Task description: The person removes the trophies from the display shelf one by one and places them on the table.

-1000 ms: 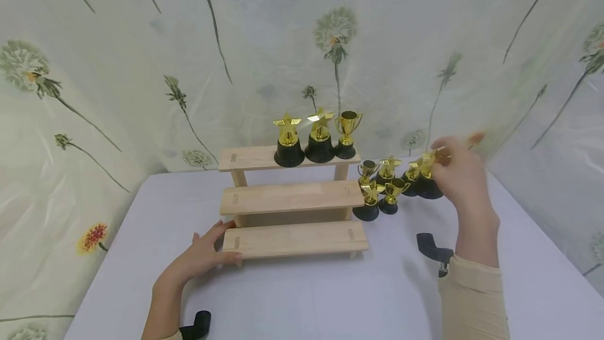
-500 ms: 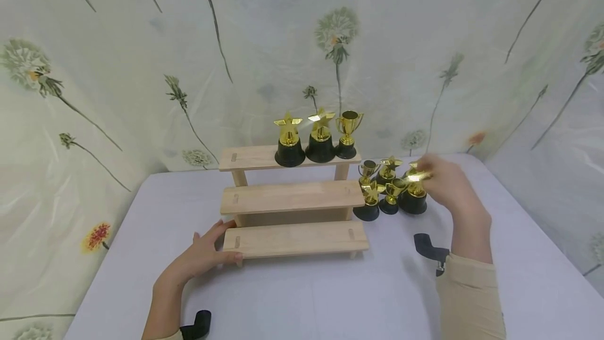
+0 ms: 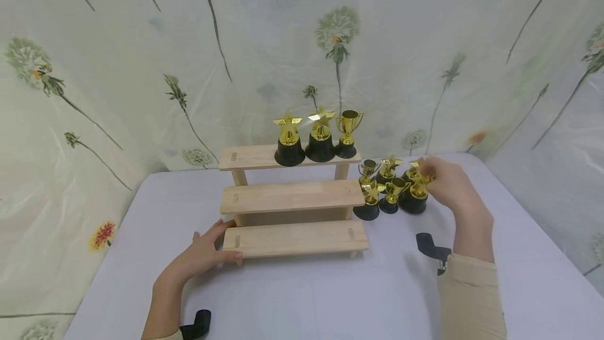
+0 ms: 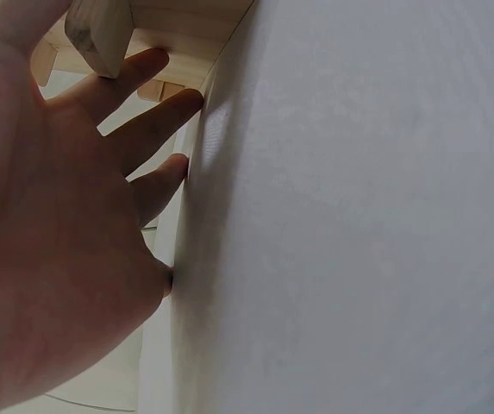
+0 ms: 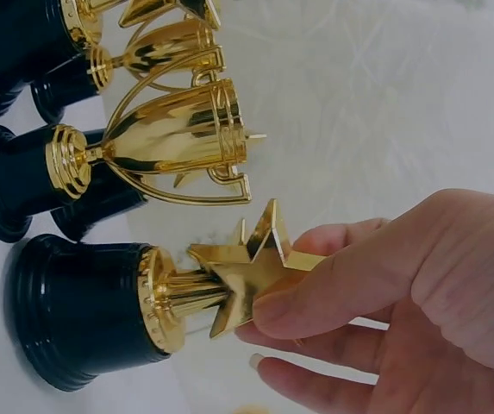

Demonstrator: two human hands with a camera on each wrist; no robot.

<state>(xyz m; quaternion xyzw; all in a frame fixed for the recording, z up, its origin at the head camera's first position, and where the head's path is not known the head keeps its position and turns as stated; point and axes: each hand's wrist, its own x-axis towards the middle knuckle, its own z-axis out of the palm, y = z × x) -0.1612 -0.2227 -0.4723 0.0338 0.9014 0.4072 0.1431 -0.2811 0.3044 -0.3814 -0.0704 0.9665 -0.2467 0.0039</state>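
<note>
My right hand (image 3: 450,182) pinches the gold star of a star trophy (image 5: 247,276) between thumb and fingers, at the right end of a cluster of small trophies. The trophy's black base (image 5: 83,310) stands upright on the table, close beside a gold cup trophy (image 5: 173,134). My left hand (image 3: 203,251) rests at the left end of a three-step wooden display stand (image 3: 294,237), thumb on the lowest step's front edge. In the left wrist view its fingers (image 4: 156,121) are spread straight under and beside the wood.
On the stand's top step are two star trophies (image 3: 289,143) and a cup trophy (image 3: 348,127). Several star and cup trophies (image 3: 389,195) crowd the white table (image 3: 302,298) right of the stand. A flower-patterned sheet (image 3: 264,41) hangs behind.
My right hand has moved left and toward me, bringing the star trophy against the cluster, in front of another star trophy. The left hand and the stand have stayed in place.
</note>
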